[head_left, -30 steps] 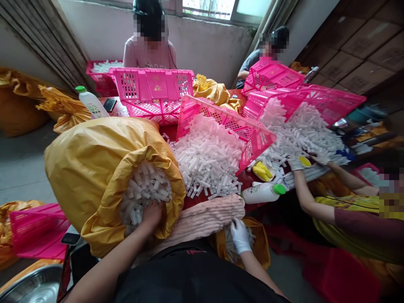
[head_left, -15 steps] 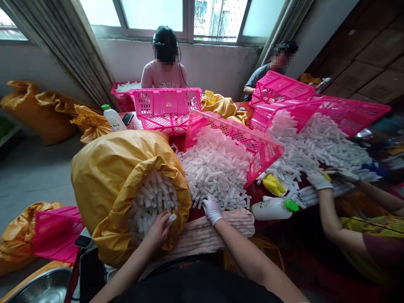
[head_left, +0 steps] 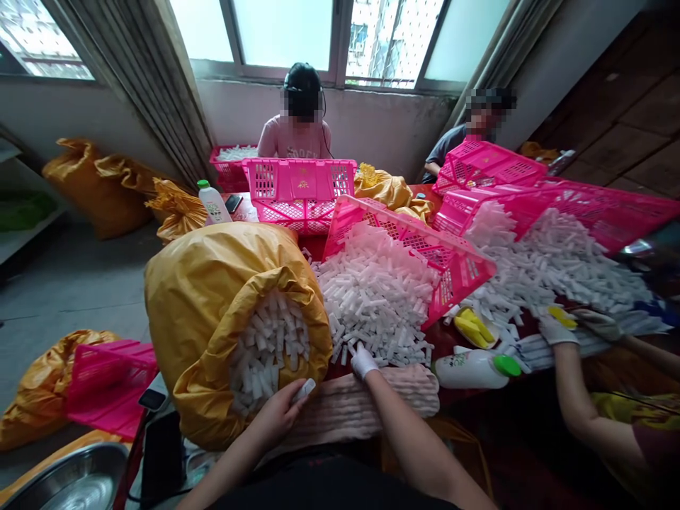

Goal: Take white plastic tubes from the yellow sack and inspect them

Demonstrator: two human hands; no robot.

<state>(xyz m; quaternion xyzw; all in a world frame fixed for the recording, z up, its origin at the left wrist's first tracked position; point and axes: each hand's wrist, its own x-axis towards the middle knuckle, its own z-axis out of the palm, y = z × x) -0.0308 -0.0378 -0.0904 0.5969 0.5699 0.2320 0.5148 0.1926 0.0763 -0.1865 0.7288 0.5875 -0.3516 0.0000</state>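
Observation:
My bare left hand (head_left: pixel 284 411) is closed on a short white plastic tube (head_left: pixel 307 388), pinched near the fingertips. It is just below the mouth of a big yellow woven sack (head_left: pixel 212 269), which lies tipped towards me, full of similar tubes (head_left: pixel 273 329). My right hand (head_left: pixel 363 360) wears a white glove that leaves some fingertips bare. Its thumb and fingers look apart at the near edge of a heap of white tubes (head_left: pixel 372 297), touching the loose ones there. This heap spills from a tilted pink plastic basket (head_left: pixel 451 265). Beneath my forearms is a ribbed pinkish cloth (head_left: pixel 393 393).
A white bottle with a green cap (head_left: pixel 472 370) lies right of the cloth; a dish of yellow pieces (head_left: pixel 474 328) is behind it. A co-worker's gloved hands (head_left: pixel 557 331) work at the right. Two people sit across the table behind pink baskets (head_left: pixel 302 180). A metal basin (head_left: pixel 79 478) stands lower left.
The view has shifted, so everything appears farther right. My left hand has drawn back from the sack's mouth with the tube. My right hand stays at the heap's edge.

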